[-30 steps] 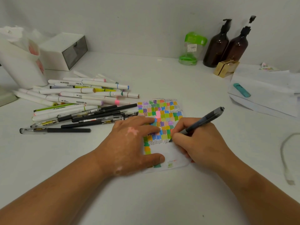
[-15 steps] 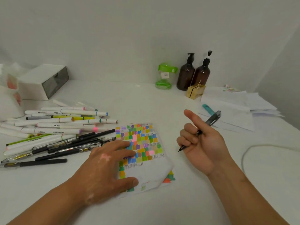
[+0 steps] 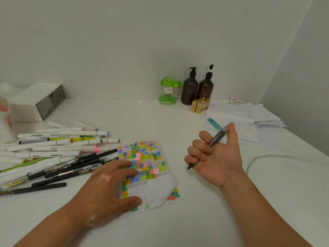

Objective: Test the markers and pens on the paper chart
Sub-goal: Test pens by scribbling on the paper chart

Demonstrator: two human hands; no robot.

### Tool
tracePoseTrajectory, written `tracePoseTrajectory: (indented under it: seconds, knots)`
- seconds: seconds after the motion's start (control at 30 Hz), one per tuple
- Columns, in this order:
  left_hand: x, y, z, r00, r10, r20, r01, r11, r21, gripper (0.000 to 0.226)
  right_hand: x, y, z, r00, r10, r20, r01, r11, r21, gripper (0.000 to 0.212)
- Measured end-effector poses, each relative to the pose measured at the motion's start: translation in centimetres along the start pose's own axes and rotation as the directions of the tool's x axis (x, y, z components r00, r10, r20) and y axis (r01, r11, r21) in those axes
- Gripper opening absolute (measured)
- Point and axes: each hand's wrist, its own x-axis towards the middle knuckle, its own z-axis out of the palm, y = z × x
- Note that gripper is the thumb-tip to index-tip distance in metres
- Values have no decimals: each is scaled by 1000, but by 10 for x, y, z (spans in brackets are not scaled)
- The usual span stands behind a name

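Note:
The paper chart (image 3: 153, 186), filled with small coloured squares and black scribbles, lies on the white table; its lower right corner curls up. My left hand (image 3: 108, 189) rests flat on the chart's left side, fingers spread. To the right of the chart my right hand (image 3: 213, 155) is lifted off the table, palm up, with its fingers curled round a black pen (image 3: 216, 137), tip pointing down-left. A pile of white markers (image 3: 58, 141) and black pens (image 3: 74, 166) lies left of the chart.
At the back stand a white drawer box (image 3: 33, 102), a green dispenser (image 3: 168, 90), two brown pump bottles (image 3: 197, 88) and a gold box (image 3: 200, 105). Loose papers (image 3: 249, 114) with a teal highlighter (image 3: 214, 123) lie at right. A grey cable (image 3: 267, 157) runs across the right side.
My right hand lifted the black pen off the chart and moved right, turning palm up. The view tilted upward. My left hand stayed on the chart.

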Motion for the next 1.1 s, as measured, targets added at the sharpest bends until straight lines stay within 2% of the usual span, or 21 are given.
tracePoseTrajectory:
  seconds: [0.07,0.13,0.17,0.23,0.27,0.3,0.33,0.37,0.4,0.5,0.57,0.67,0.77,0.83,0.93,1.0,1.1]
  knots:
    - [-1,0,0,1000,-4,5,4,1000,8,76,1,-1,1,998,-14,-67,7,995,-95,51]
    - [-2,-2,0,1000,-10,1,10,1000,14,78,4,-1,1,975,-105,-198,36,945,-324,23]
    - [-2,-2,0,1000,-10,0,10,1000,17,79,7,0,1,948,-182,-263,38,880,-473,20]
    - [-3,-3,0,1000,-2,-2,3,1000,29,81,17,2,-1,896,-309,-320,-28,679,-733,21]
    - [-3,-3,0,1000,2,-5,-2,999,34,81,23,3,1,886,-346,-307,-89,524,-847,16]
    - [-3,-3,0,1000,6,-8,-5,999,34,81,28,5,3,889,-369,-271,-152,322,-935,12]
    - [-4,-3,1,1000,11,-13,-11,999,32,80,35,6,5,900,-371,-230,-202,111,-973,10]
    - [-4,-3,1,1000,16,-20,-16,1000,27,78,41,8,8,911,-357,-206,-237,-46,-970,11]
    - [-5,-3,0,999,22,-27,-21,1000,20,75,45,12,10,920,-336,-201,-259,-139,-956,13]
    - [-7,-4,-3,998,24,-61,-24,1000,0,60,54,25,8,929,-328,-171,-268,-276,-923,18]
    - [-7,-2,-6,993,25,-117,-30,999,-37,46,54,28,1,912,-389,-127,-255,-296,-920,14]
    - [-7,3,-13,980,8,-199,-22,997,-69,26,48,26,-5,896,-437,-81,-203,-241,-949,19]
    - [-13,-1,-26,971,-23,-237,6,997,-74,17,43,27,-6,890,-456,-17,-121,-200,-972,21]
    - [-23,-14,-39,953,-65,-296,67,998,-5,17,42,29,-4,882,-469,31,-78,-212,-974,16]
    - [-47,-40,-63,907,-177,-381,246,959,140,20,40,32,4,883,-462,82,-22,-216,-976,8]
    - [-64,-52,-74,897,-228,-378,337,908,251,22,39,35,8,885,-451,114,9,-228,-974,12]
    - [-80,-61,-77,917,-236,-321,354,852,386,26,37,40,13,892,-429,142,46,-227,-973,15]
